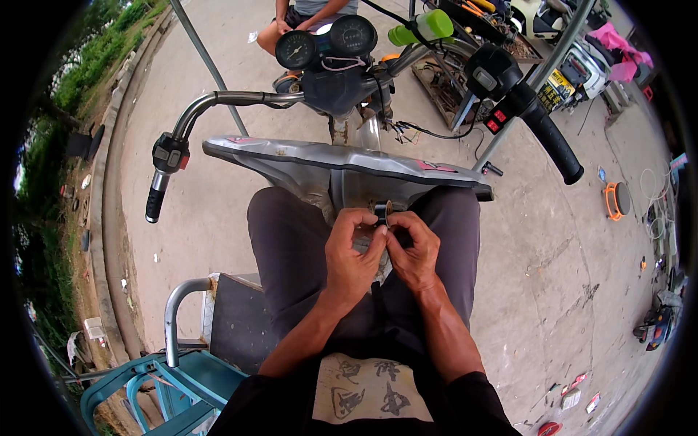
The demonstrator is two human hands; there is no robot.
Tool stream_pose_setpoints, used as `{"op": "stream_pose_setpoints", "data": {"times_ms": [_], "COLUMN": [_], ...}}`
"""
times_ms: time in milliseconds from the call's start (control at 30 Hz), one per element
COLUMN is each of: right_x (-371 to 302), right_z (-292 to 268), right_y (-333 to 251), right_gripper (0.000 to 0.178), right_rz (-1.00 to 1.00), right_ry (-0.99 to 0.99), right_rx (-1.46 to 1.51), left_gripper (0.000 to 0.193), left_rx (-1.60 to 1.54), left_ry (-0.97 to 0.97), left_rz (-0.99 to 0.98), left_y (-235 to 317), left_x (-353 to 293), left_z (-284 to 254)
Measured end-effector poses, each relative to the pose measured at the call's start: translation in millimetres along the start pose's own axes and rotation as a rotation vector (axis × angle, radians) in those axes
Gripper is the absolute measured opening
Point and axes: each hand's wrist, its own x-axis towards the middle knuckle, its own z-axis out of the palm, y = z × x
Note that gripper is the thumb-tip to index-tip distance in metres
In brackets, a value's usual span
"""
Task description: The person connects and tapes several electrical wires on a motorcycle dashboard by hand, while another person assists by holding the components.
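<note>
Seated astride a stripped scooter, knees in dark grey trousers (291,240) on either side of the frame. Both hands brought together over the lap, just below the grey body panel (342,156). Left hand (352,251) curled, thumb and forefinger pinched on a small black ring-shaped part (382,212), held upright at the fingertips. Right hand (414,251) touching the left, fingers bent in toward the same small part; probably gripping its lower edge, though the fingers hide the contact. Part raised slightly above the knuckles, close to the rear lip of the panel, not resting on it.

Ahead, handlebars spread wide: left grip (155,196) with its black switch block low on the left, right grip (556,145) with red buttons high on the right. Twin round gauges (323,42) at the centre, loose wires hanging below them. Green cylindrical piece (422,29) lying just beside the gauges. Another person's bare knees (280,33) seen beyond the gauges. Blue plastic chair (156,385) at lower left, next to a chrome rail (178,312). Orange round object (616,200) on the concrete at right, small litter scattered near the lower right edge.
</note>
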Motion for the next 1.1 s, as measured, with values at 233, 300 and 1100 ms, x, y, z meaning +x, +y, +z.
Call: {"op": "stream_pose_setpoints", "data": {"times_ms": [233, 300, 1100], "right_x": [10, 13, 1], "right_z": [-2, -2, 21], "right_y": [-34, -42, -37], "right_gripper": [0.028, 0.028, 0.029], "right_rz": [-0.015, -0.045, -0.165], "right_ry": [-0.037, -0.036, -0.023], "right_rx": [-0.018, -0.030, -0.206], "left_gripper": [0.027, 0.023, 0.022], "left_rx": [-0.081, -0.042, 0.402], "left_ry": [0.011, 0.034, 0.006], "left_rz": [-0.112, -0.051, 0.116], "left_y": [41, 52, 38], "left_x": [6, 11, 12], "left_z": [-18, -24, -45]}}
